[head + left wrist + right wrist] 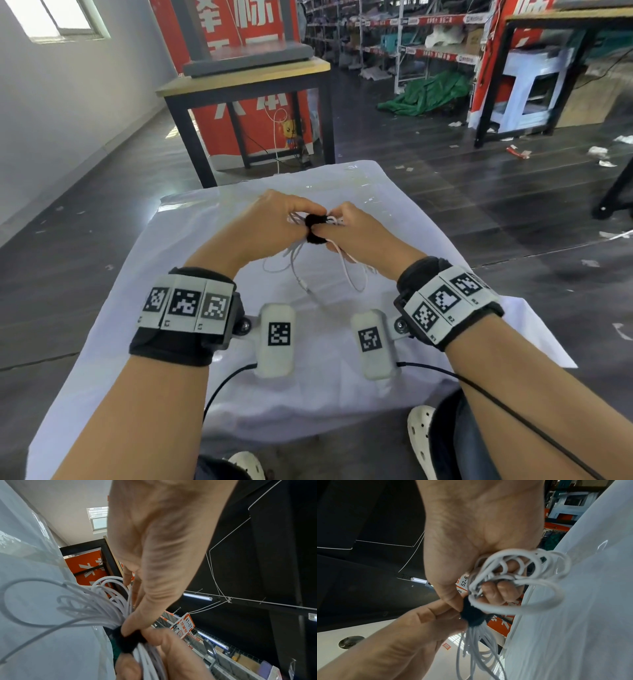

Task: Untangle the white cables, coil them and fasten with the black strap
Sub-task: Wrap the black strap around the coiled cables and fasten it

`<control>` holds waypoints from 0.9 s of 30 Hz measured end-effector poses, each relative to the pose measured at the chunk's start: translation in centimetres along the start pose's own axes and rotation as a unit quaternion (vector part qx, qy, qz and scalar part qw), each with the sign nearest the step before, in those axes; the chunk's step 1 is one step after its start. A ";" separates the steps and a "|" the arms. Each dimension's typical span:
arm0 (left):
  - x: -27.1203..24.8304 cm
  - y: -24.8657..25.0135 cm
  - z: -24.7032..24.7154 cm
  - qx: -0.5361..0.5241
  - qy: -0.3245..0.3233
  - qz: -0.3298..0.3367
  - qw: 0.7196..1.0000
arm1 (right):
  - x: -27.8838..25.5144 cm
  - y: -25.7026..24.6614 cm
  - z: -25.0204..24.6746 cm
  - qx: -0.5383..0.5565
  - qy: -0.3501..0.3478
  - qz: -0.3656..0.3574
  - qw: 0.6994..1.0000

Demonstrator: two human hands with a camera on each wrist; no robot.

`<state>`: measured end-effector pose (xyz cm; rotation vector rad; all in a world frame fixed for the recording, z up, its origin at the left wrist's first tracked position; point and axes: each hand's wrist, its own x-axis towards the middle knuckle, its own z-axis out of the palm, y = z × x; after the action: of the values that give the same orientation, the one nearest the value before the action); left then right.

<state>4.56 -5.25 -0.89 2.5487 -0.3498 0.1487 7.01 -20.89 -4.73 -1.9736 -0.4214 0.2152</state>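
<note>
Above the white-covered table (205, 394), both hands meet round a bundle of white cables (344, 270). A black strap (314, 229) is wrapped round the bundle's middle. My left hand (291, 219) pinches the strap; in the left wrist view its thumb (132, 624) presses on the strap (126, 643), with cable loops (96, 608) fanning out to the left. My right hand (339, 228) grips the other side; its fingers (496, 591) are curled round the cable loops (522, 566) beside the strap (471, 614). Loose cable ends hang down onto the cloth.
A wooden-topped table with black legs (246, 82) stands just beyond the cloth, red banners behind it. Dark floor with litter lies on both sides. The person's white shoes (421, 431) show below the near table edge. Black leads (513, 411) run from the wrist cameras.
</note>
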 end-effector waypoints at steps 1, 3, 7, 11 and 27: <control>0.1 -0.2 -0.1 0.019 -0.018 0.024 0.999 | -0.1 -0.1 0.0 0.022 0.000 0.014 1.000; 0.2 -0.7 0.0 0.064 -0.036 0.048 0.996 | -0.3 -0.2 -0.2 0.051 -0.008 0.023 0.998; 0.1 -1.0 0.7 0.168 -0.023 0.017 0.985 | -0.5 -0.2 -0.3 0.037 -0.040 0.015 0.998; -0.1 -1.8 0.9 0.080 -0.023 -0.011 0.996 | 0.2 0.2 -1.1 -0.001 0.018 -0.015 1.000; 0.8 -1.9 1.8 -0.478 0.138 -0.194 0.845 | 0.9 1.1 -1.3 0.038 0.112 -0.010 0.993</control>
<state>5.88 -4.88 -3.24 1.5203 0.1915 0.1365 8.47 -22.04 -5.14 -1.8925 -0.2829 -0.0045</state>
